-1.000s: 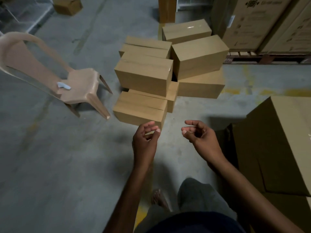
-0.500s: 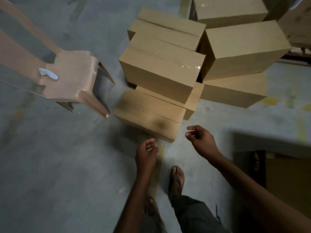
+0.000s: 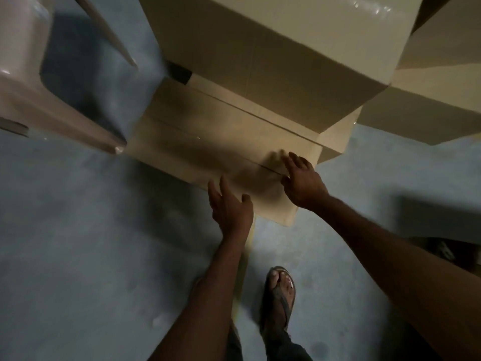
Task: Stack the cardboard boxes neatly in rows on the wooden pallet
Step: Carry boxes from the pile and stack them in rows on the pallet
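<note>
Right now the left hand (image 3: pixel 230 204) is spread, thumb apart from the fingers, at the near long edge of the low cardboard box (image 3: pixel 208 144) on the floor in the middle of the frame; whether it already touches the card I cannot tell. The right hand (image 3: pixel 303 182) lies flat, fingers straight and slightly blurred, on the box's top near its right end. Neither hand grips anything. This looks like the start of a pick-up, and it would go best with the hands moved to opposite short ends, fingers hooked under the bottom edges, not pressing on the taped top seam. A larger cardboard box (image 3: pixel 260 61) sits on another carton just behind and overhangs the low box's far side, so the low box should be slid toward the person before it is raised, or its far edge may catch. A further cardboard box (image 3: pixel 429 113) crowds the right, and a plastic chair (image 3: pixel 23 82) stands close at the upper left, its leg near the box's left end. Open concrete floor (image 3: pixel 78 230) lies lower left; a sandalled foot (image 3: pixel 279 290) stands just below the box. The wooden pallet is out of view.
</note>
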`<action>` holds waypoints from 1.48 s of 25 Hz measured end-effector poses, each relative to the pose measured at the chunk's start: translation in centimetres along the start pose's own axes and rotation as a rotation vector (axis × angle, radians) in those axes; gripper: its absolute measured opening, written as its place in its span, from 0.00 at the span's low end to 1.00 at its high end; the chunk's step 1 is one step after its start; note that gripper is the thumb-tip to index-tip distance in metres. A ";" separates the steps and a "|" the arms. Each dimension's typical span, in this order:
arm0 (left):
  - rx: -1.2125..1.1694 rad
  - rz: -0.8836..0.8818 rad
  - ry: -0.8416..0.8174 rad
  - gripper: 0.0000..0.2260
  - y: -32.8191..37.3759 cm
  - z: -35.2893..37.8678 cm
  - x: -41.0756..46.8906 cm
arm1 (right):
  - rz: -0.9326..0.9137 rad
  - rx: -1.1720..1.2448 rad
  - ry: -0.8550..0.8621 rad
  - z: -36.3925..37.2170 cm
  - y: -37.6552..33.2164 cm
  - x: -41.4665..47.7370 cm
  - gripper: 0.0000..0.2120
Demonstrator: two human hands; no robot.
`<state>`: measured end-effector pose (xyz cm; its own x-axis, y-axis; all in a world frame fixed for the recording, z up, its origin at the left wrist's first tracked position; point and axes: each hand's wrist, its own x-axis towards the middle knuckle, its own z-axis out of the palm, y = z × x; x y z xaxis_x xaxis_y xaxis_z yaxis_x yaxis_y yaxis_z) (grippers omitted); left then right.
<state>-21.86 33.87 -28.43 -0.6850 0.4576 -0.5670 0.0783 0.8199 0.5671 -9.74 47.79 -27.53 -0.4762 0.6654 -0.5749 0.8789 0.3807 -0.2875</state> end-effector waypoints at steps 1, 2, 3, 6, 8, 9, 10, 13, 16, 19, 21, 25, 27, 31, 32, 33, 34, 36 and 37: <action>0.105 0.044 -0.024 0.34 -0.9 0.9 1.1 | -0.003 -0.036 -0.044 1.4 0.4 0.9 0.33; 0.208 0.098 -0.047 0.35 -1.9 1.6 1.9 | -0.009 -0.069 -0.071 2.7 0.8 1.4 0.33; 0.300 0.148 -0.059 0.35 -3.2 2.2 2.5 | -0.014 -0.099 -0.085 3.9 1.0 1.5 0.33; 0.407 0.231 -0.019 0.33 -6.2 2.8 2.6 | -0.008 -0.155 -0.023 6.2 0.8 0.4 0.33; 0.398 0.216 0.021 0.29 -7.1 2.9 2.4 | 0.014 -0.056 0.125 6.2 -0.2 0.3 0.30; 0.378 0.205 0.043 0.28 -7.1 2.9 2.2 | 0.024 -0.006 0.208 5.7 -0.7 0.8 0.30; 0.355 0.188 0.061 0.26 -6.9 2.9 1.9 | 0.033 0.022 0.259 5.0 -1.3 1.6 0.31; 0.303 0.174 0.110 0.24 -6.8 2.5 1.2 | 0.044 -0.007 0.219 2.1 -2.6 5.4 0.36; 0.230 0.094 0.178 0.22 -7.3 2.3 0.8 | 0.045 -0.088 0.114 0.3 -3.1 8.1 0.38; -0.142 -0.013 0.245 0.30 -6.4 2.4 0.0 | 0.051 -0.199 0.089 -0.6 -3.4 8.1 0.37; -0.401 -0.156 0.194 0.38 -5.5 2.4 -0.2 | 0.047 -0.189 0.070 -0.9 -3.6 7.1 0.36; -0.564 -0.285 0.153 0.39 -5.9 -0.7 0.1 | -0.017 0.185 -0.022 -2.0 -5.0 3.9 0.33; -0.545 -0.291 0.125 0.41 -6.7 -4.4 -0.1 | -0.031 0.277 -0.060 -5.0 -7.0 1.8 0.31; -0.302 -0.303 0.053 0.44 -3.8 -15.8 -2.1 | 0.044 0.379 -0.158 -11.7 -11.6 -5.5 0.31; -0.225 -0.301 0.022 0.41 -2.1 -18.6 -3.3 | 0.078 0.402 -0.186 -13.4 -12.7 -8.1 0.30; -0.157 -0.262 -0.032 0.38 -0.2 -21.7 -5.1 | 0.114 0.436 -0.212 -15.1 -13.7 -11.3 0.28; -0.124 -0.222 -0.083 0.36 1.3 -24.1 -6.9 | 0.146 0.482 -0.230 -16.6 -14.5 -14.1 0.28; -0.143 -0.182 -0.155 0.36 3.8 -28.8 -11.9 | 0.189 0.586 -0.266 -19.4 -15.9 -20.7 0.28; -0.166 -0.167 -0.161 0.37 4.6 -30.7 -14.5 | 0.190 0.629 -0.264 -20.4 -16.2 -23.8 0.27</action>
<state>-33.77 20.43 0.74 -0.5537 0.3808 -0.7405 -0.1546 0.8269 0.5407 -13.22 38.81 6.44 -0.3602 0.4750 -0.8029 0.8334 -0.2229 -0.5057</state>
